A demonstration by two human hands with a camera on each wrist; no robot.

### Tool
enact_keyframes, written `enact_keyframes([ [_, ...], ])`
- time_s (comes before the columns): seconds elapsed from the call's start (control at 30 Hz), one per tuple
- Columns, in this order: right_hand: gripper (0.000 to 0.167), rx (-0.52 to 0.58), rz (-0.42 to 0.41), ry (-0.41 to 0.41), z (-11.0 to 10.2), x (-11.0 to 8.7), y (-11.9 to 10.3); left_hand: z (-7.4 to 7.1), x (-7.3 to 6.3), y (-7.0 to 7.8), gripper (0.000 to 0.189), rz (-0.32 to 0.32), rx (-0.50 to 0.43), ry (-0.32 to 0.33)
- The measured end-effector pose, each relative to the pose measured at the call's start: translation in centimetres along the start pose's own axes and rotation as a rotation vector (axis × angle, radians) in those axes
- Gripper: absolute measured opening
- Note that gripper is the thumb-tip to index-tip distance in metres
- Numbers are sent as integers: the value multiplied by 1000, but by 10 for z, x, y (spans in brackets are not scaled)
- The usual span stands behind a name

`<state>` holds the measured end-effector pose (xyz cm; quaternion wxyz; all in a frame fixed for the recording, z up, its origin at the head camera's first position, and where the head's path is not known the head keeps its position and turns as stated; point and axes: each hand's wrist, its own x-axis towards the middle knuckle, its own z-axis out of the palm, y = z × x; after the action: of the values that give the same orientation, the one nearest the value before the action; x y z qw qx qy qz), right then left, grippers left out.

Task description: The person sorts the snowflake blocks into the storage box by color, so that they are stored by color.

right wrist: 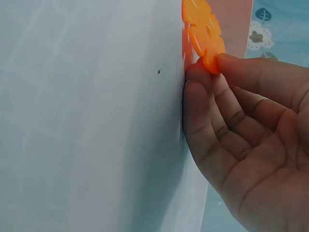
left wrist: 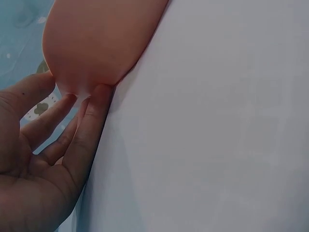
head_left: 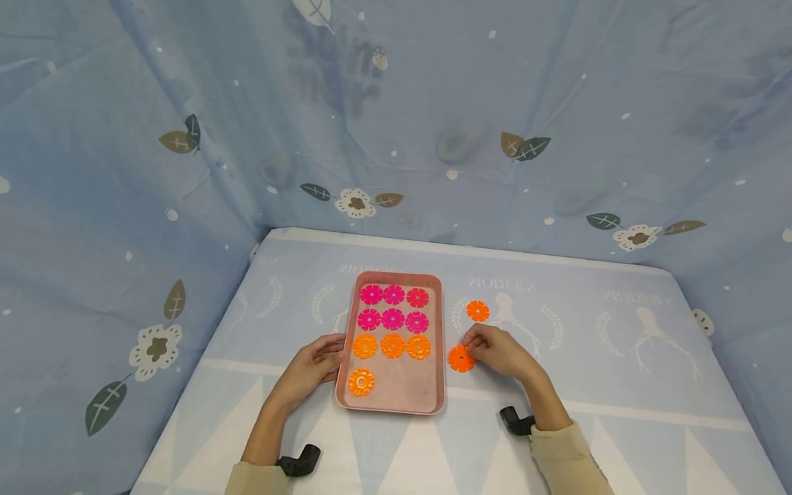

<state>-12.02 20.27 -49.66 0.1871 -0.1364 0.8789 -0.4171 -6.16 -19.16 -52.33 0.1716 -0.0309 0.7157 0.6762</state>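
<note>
My right hand (head_left: 500, 352) pinches an orange flower-shaped plastic disc (head_left: 460, 359) between thumb and fingers, just right of the pink tray (head_left: 402, 399). In the right wrist view the notched disc (right wrist: 203, 31) stands tilted, its lower edge between the thumb and fingertips. Against the tray's left side rests my left hand (head_left: 314, 364); in the left wrist view its fingertips touch the tray's outer wall (left wrist: 96, 43). Pink and red flower discs (head_left: 392, 319) fill two rows in the tray. Below them lie a row of orange ones (head_left: 392, 346) and a single orange disc (head_left: 361, 382) at lower left.
Another orange flower disc (head_left: 478, 311) lies on the table beyond my right hand. The patterned tablecloth (head_left: 619, 371) reaches to blue fabric walls (head_left: 408, 124) at the back and sides. Black wrist-worn devices (head_left: 300, 460) sit by both forearms.
</note>
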Motion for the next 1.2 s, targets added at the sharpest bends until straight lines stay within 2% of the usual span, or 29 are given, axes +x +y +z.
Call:
enact_keyframes([
  [0.47,14,70,31,4,-7,-3,1,0,0,1,45,8,15,-1],
  [0.93,15,157,-69,-35,-20,-8,-19,-1,-1,-3,48,15,2,-11],
  [1.2,15,172,-139,-76,-10,1,-37,0,0,-2,47,14,12,3],
])
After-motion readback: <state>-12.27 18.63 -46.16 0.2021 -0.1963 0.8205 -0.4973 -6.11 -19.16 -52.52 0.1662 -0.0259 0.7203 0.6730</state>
